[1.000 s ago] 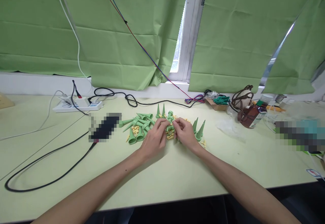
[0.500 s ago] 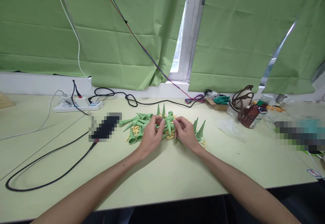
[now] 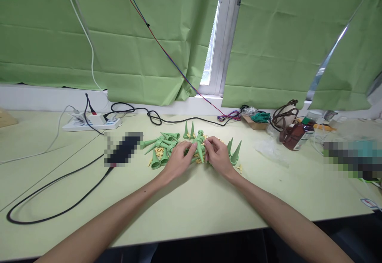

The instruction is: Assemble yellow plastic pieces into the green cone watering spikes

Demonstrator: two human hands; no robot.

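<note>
A heap of green plastic cones (image 3: 162,147) and small yellow pieces (image 3: 159,152) lies on the pale green table (image 3: 191,203). Both my hands meet over the heap's right part. My left hand (image 3: 177,160) and my right hand (image 3: 217,154) are closed around one green cone (image 3: 199,147), which points down toward me between the fingertips. Two cones (image 3: 233,151) stand upright just right of my right hand, and two more (image 3: 188,129) stand behind the heap.
A white power strip (image 3: 89,123) with plugs sits at the back left, and a black cable (image 3: 56,199) loops across the table's left side. A blurred dark object (image 3: 123,148) lies left of the heap. A brown bottle (image 3: 297,135), straps and clutter fill the back right.
My left hand has shifted slightly left and lower. A green cone has come up between both hands and now points down toward me.
</note>
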